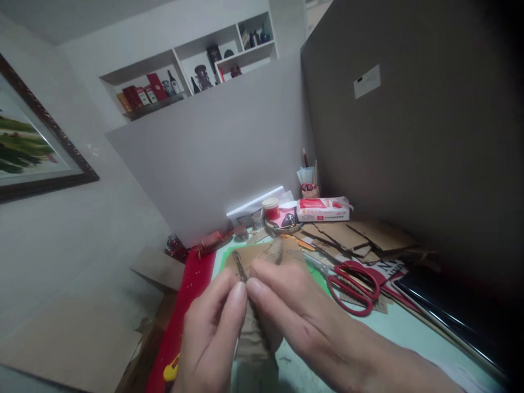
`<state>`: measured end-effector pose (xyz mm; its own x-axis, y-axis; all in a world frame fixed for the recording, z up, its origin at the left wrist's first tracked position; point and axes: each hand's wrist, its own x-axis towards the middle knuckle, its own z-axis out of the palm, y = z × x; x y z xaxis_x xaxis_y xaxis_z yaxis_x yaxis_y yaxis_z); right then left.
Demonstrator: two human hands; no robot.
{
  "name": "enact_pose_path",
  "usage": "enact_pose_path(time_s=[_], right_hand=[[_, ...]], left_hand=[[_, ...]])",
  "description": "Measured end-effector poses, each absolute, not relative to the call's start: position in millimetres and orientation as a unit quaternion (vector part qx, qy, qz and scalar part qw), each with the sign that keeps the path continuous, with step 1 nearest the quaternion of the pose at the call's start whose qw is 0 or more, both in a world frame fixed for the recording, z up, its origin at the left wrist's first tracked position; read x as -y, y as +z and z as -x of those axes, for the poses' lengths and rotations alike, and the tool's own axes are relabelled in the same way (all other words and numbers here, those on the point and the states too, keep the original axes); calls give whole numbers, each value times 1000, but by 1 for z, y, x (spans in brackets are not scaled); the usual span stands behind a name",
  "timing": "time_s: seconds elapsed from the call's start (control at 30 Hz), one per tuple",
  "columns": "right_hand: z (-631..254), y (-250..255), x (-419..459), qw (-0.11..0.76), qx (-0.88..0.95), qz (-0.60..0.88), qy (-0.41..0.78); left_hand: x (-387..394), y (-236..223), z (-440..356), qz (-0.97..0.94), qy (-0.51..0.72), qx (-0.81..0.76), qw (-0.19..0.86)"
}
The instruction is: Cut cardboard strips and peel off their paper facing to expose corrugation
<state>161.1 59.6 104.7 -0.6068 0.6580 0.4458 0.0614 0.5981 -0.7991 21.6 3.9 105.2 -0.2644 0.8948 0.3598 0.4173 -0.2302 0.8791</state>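
Note:
My left hand [213,333] and my right hand [295,311] meet low in the middle of the view. Both pinch a strip of brown corrugated cardboard [254,333] that runs from under my fingers up toward a wider cardboard piece [262,254] on the green mat [319,284]. The fingertips of both hands touch each other over the strip. Red-handled scissors [356,286] lie just right of my right hand.
Flat cardboard pieces [360,234] and a white-and-red packet [323,209] lie at the back right. A red-lidded jar [271,208] and a pen cup [308,183] stand near a large cardboard panel [409,125]. A red ruler [188,289] edges the table; a yellow tool [172,370] lies lower left.

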Motion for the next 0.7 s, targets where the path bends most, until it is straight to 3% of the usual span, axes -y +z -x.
enact_pose_path(time_s=[0.5, 0.7], right_hand=[[-155, 98, -66, 452, 788, 184, 376], [-156, 97, -71, 438, 781, 173, 410]], left_hand=[[-9, 96, -24, -528, 577, -559, 277], [-9, 98, -26, -523, 579, -566, 266]])
